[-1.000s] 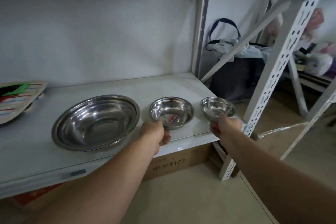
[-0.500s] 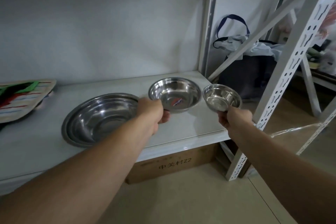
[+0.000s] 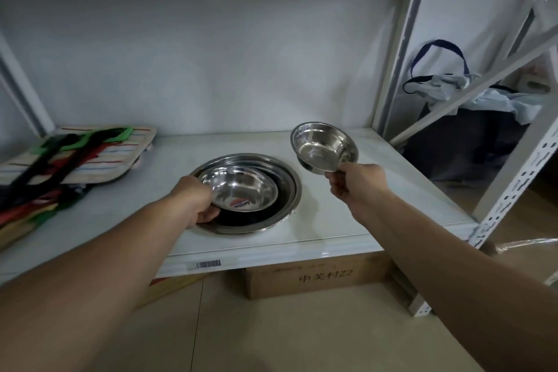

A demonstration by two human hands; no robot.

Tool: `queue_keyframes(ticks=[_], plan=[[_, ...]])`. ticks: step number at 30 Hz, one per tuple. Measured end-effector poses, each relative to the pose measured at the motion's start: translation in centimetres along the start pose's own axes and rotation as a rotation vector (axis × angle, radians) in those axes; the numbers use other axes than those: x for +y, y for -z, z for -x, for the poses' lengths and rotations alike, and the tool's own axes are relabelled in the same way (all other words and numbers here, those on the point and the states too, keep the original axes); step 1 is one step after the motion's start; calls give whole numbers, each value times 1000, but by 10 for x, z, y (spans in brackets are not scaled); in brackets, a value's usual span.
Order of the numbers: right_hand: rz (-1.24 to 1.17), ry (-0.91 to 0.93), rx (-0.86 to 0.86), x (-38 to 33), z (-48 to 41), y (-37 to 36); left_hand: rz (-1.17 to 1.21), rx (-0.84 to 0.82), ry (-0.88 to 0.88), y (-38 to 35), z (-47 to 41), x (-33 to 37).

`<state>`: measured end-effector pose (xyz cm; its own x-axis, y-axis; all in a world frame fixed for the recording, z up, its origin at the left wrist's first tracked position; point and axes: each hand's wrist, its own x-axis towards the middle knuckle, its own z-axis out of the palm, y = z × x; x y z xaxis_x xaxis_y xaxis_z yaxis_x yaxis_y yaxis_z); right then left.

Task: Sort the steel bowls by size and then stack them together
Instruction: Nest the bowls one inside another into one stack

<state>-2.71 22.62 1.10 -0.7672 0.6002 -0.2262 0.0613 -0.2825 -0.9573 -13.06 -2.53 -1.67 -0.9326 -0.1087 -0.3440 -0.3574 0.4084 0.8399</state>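
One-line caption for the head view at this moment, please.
Left hand sets the medium bowl into the large bowl; right hand holds the small bowl above the shelf.

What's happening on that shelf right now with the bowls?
A person is nesting steel bowls by size. The left hand holds the medium bowl by its rim inside the large bowl, which sits on the white shelf. The right hand holds the small bowl tilted in the air, to the right of the other two, not yet stacked.
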Motion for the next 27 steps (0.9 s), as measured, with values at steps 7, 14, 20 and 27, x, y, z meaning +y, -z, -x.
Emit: queue_keyframes(ticks=[7,14,20,27], plan=[[278,-2,-117,9,-3,-58,-300,-72,-106,11,-5,6],[630,-2,-223,40,-9,-111,-465,67,-216,31,-5,3],[918,111,-229,52,-14,-115,-494,184,-243,42,-15,-7],[1116,323,-30,22,-14,-80,-425,147,-185,55,-12,-17]])
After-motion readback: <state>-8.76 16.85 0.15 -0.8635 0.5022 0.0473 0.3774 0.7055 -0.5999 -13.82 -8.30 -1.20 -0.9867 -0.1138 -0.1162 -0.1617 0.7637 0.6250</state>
